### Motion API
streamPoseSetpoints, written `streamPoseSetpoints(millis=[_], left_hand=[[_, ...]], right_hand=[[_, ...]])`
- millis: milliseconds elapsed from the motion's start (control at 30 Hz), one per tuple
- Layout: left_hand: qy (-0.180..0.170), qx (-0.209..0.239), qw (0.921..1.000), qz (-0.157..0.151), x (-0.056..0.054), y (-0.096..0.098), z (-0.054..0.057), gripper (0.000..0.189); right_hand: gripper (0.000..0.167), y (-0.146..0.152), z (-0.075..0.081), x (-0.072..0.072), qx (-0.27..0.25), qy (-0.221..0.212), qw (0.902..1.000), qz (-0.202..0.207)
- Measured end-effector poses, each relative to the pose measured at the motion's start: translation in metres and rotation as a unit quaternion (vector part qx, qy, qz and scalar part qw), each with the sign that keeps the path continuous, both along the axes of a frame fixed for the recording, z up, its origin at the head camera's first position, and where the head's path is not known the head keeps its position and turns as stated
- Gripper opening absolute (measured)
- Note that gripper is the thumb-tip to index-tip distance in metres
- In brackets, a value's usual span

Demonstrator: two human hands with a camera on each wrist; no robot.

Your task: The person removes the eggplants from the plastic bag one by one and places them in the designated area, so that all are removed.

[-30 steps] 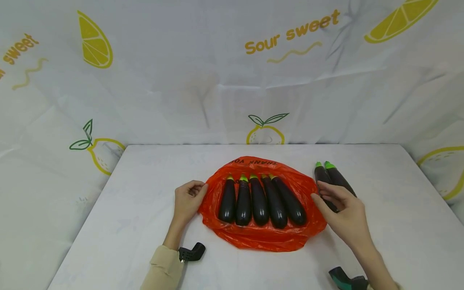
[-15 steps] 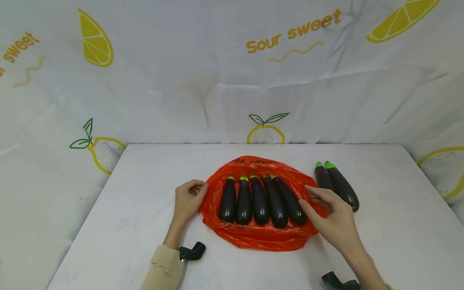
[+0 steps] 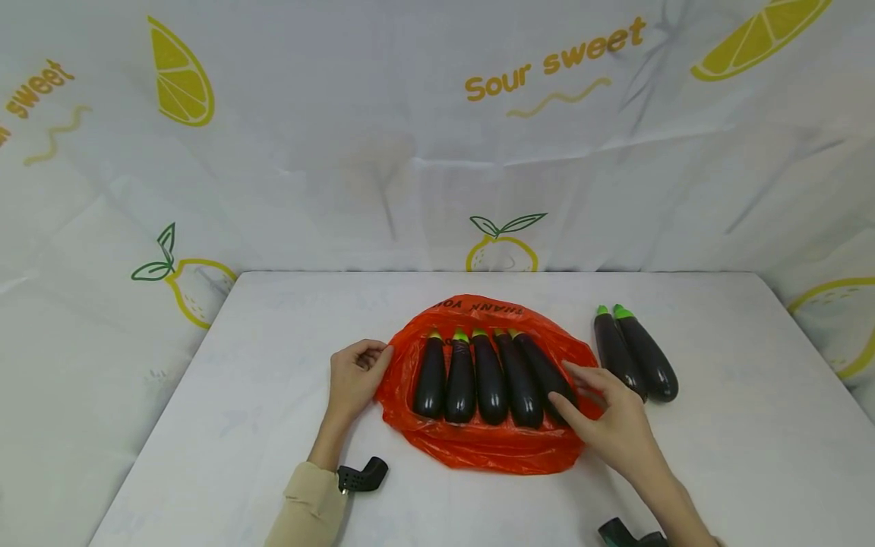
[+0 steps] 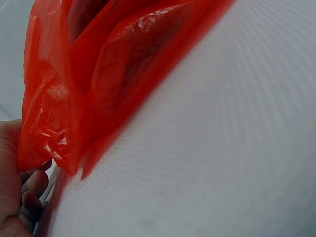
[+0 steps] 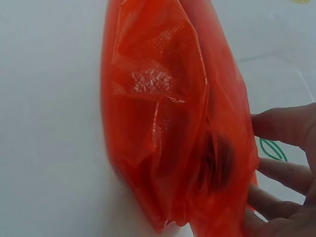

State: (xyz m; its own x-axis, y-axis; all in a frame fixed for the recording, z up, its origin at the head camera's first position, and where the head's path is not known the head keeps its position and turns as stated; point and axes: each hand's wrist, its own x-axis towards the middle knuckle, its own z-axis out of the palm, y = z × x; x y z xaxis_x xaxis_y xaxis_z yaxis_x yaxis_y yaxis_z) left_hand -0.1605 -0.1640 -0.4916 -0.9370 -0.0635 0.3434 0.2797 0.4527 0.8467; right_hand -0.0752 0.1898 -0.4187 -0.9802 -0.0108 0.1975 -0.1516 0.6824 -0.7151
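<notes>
A red plastic bag (image 3: 478, 448) lies spread on the table, its mouth opened upward. Several dark eggplants (image 3: 459, 380) rest in it side by side, green stem ends pointing away from me. My left hand (image 3: 354, 380) pinches the bag's left edge; the left wrist view shows the gathered film (image 4: 54, 108) by the fingers. Over the bag's right side, my right hand (image 3: 608, 414) reaches in, thumb and forefinger apart at the rightmost eggplant (image 3: 543, 372). In the right wrist view, its fingertips are partly hidden behind the bag wall (image 5: 229, 98), so contact with the eggplant is unclear.
Two more eggplants (image 3: 645, 353) lie together on the white table (image 3: 287, 319), right of the bag. Behind the table hangs a white cloth (image 3: 328, 152) with lemon prints. A black device (image 3: 362, 475) is strapped at the left wrist.
My right hand has moved left, from the bag's right edge to the rightmost eggplant in it. The two outside eggplants are now uncovered. The left hand keeps its place.
</notes>
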Motion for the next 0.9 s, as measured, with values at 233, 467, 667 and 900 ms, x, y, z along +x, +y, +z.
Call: streamPoseSetpoints(millis=[233,467,667,900], left_hand=[[0.002,0.001,1.0000,0.000,0.0001,-0.0001,0.0001,0.009],[-0.003,-0.001,1.0000,0.001,0.0000,-0.0002,-0.0004,0.009],[-0.003,-0.005,1.0000,0.003,-0.0001,-0.0007,-0.0012,0.009],[0.002,0.000,1.0000,0.000,-0.0002,-0.0004,-0.0005,0.009]], right_hand=[[0.052,-0.0023,-0.0008,-0.0007,0.010,-0.020,0.9997,0.002],[0.055,-0.0028,-0.0037,-0.0011,0.034,-0.065,0.9973,-0.006],[0.056,-0.0023,-0.0058,-0.0010,0.044,-0.076,0.9961,-0.003],[0.060,-0.0028,-0.0071,-0.0015,0.049,-0.083,0.9954,-0.006]])
